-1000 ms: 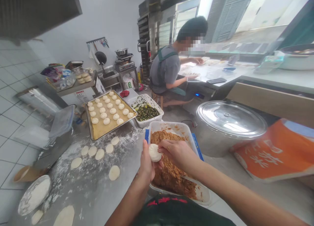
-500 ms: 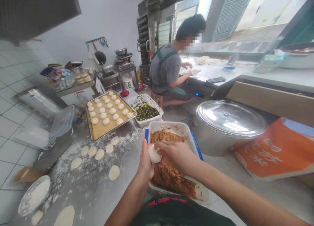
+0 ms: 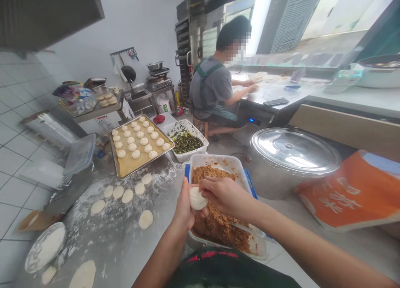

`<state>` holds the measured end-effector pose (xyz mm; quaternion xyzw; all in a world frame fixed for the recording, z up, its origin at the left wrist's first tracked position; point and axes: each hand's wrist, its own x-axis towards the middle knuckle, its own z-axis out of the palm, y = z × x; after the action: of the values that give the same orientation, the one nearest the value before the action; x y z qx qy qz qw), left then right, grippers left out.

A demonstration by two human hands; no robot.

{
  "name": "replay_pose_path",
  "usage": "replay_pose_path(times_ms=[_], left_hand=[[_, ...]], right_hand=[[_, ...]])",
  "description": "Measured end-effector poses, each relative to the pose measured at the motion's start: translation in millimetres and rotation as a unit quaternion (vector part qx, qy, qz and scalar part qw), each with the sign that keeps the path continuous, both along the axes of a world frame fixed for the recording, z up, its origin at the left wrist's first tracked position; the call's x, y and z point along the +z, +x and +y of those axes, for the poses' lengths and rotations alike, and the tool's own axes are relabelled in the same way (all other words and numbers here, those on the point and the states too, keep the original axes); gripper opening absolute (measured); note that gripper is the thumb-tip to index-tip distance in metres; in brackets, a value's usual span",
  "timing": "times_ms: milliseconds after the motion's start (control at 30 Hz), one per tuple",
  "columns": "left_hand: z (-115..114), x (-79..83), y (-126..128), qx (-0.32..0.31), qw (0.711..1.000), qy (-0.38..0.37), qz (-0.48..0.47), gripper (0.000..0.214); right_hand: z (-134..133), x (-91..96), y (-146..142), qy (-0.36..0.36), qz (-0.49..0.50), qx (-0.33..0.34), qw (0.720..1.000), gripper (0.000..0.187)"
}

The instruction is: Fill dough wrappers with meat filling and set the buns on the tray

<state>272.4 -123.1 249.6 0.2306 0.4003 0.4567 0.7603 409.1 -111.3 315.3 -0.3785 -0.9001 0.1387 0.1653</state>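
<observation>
The left hand [image 3: 184,209] cups a white dough bun [image 3: 197,198] against its fingers, and the right hand [image 3: 223,196] closes on the bun's edge in a pinch, holding it above the left end of a tub of brown filling [image 3: 218,229]. Farther ahead of the grip, a metal tray [image 3: 125,169] holds rows of finished round buns. Flat dough rounds [image 3: 146,219] lie unfilled just left of the hands on the floured steel table [image 3: 103,254], and filling remains in the tub.

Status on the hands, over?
Left hand cupping white dough bun. right hand pinching its edge. Both above plastic tub of brown shredded filling.
</observation>
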Motion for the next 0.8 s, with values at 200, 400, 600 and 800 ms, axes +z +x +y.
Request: replay_pose_path(times_ms=[200, 400, 600, 800], left_hand=[[5.3, -7.1, -4.3, -0.065, 0.996, -0.053, 0.027, 0.063], [4.4, -5.9, -6.0, -0.075, 0.996, -0.018, -0.035, 0.057], [3.1, -9.9, -2.6, -0.08, 0.995, -0.063, -0.009, 0.06], [2.3, -5.7, -4.0, -0.079, 0.995, -0.048, -0.026, 0.062]], right_hand=[[-0.6, 2.0, 3.4, -0.006, -0.029, 0.016, 0.999, 0.013], [0.2, 1.2, 4.5, 0.008, -0.036, 0.014, 0.999, 0.013], [-0.5, 4.4, 5.0, -0.008, 0.0, 0.04, 0.999, 0.014], [3.1, 1.6, 8.9, 0.019, -0.002, 0.043, 0.999, 0.017]])
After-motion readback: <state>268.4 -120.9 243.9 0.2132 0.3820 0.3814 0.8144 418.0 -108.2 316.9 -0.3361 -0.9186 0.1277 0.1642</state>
